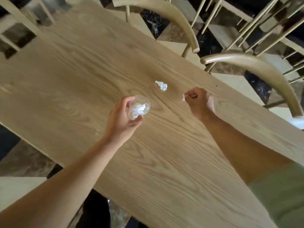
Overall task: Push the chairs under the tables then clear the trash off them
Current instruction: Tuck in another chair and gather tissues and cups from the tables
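Observation:
A long light-wood table (82, 71) fills the view. My left hand (122, 118) grips a clear plastic cup (139, 106) above the tabletop; crumpled white paper sits inside the cup. Just beyond it a small crumpled white wrapper (162, 86) lies loose on the wood. My right hand (198, 100) hovers to the right of that wrapper with fingers curled and pinching a tiny white scrap (183, 97). Two curved-back wooden chairs (181, 20) (263, 71) stand tucked along the table's far right edge.
Another chair (14, 22) shows at the upper left corner. More spindle-back chairs (256, 20) crowd the upper right. Dark marbled floor (154, 22) lies between the furniture. A thin dark crack (166, 104) runs across the tabletop between my hands.

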`<state>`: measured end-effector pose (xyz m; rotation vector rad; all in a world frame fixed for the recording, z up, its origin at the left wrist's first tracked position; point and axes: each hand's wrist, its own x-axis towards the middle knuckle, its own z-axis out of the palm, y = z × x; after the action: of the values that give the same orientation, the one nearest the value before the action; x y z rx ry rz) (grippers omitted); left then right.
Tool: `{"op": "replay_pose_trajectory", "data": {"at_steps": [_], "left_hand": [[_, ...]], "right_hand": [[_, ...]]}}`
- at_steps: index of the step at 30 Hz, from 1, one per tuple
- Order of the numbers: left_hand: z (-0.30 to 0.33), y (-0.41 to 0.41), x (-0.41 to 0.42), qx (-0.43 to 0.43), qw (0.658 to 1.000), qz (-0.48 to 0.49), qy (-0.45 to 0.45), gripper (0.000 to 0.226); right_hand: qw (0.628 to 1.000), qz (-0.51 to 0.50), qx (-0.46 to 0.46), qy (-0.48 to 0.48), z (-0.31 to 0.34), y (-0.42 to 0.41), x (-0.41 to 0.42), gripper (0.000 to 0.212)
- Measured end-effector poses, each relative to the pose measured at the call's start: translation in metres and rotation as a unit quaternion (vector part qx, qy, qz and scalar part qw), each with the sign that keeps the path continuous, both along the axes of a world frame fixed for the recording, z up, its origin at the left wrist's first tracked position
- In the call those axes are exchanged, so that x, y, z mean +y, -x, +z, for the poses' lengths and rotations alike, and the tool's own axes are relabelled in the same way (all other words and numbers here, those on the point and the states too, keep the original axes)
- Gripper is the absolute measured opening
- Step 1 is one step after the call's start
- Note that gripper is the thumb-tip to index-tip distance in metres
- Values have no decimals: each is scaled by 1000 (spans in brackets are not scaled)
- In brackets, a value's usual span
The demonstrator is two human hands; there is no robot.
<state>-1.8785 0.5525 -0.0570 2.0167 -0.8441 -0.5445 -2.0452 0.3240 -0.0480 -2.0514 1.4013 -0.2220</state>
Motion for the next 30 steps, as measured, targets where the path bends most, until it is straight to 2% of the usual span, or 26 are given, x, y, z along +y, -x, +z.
{"op": "replay_pose_trajectory", "data": {"at_steps": [3, 7, 9, 11, 13, 16, 19, 24, 28, 30], "left_hand": [[-5, -60, 13, 6, 1000, -12, 1, 63], [-10, -134, 35, -19, 1000, -22, 1, 62], [-12, -178, 64, -31, 999, -14, -9, 60], [-8, -223, 99, -29, 999, 8, -26, 60], [-2, -272, 137, -28, 998, 35, -42, 59], [12, -330, 184, -31, 996, 73, -49, 57], [22, -388, 228, -45, 991, 113, -52, 59], [25, -482, 276, -33, 983, 160, -86, 62], [25, -568, 308, -48, 977, 148, -144, 72], [28, -607, 321, -44, 973, 151, -167, 75]], "right_hand": [[998, 67, 13, -7, -8, -88, 17, 3], [998, -10, 62, 4, -3, -158, 41, 10], [1000, -13, 27, 5, 10, -202, 80, 6], [998, 9, -61, -30, 27, -259, 129, 10], [988, 57, -132, -57, 40, -325, 183, 19], [968, 222, -96, -65, 51, -421, 254, 11], [925, 379, 11, 7, 54, -505, 313, 8], [872, 481, 82, -19, 48, -635, 359, 23], [745, 637, 196, -31, 42, -746, 389, 24], [724, 657, 202, -64, 45, -792, 402, 29]]}}
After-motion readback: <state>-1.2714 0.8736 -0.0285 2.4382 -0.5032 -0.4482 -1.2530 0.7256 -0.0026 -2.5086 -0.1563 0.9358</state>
